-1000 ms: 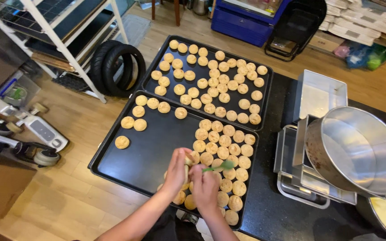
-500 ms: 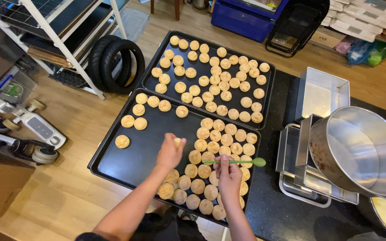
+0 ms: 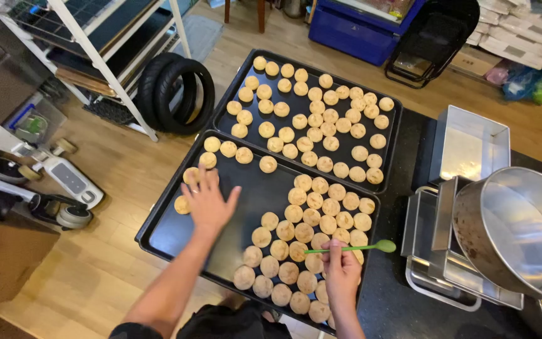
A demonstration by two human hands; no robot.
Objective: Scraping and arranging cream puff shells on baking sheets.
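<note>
**Dough rounds on 2 dark trays**

Pale, round, matt dough pieces crowd the right half of the near black baking tray, a flat rectangular sheet with a low rim. A few lie scattered at its upper left corner. The left hand is spread wide, fingers fanned, over that corner, touching or just above 1 or 2 pieces; which, I cannot tell. The right hand is closed around a slim green spoon, held level above the rounds at the tray's right edge. A second black tray, just beyond, is nearly full of similar pieces. To the right stand shiny metal tins and a large steel bowl, cut off by the frame edge.
</note>
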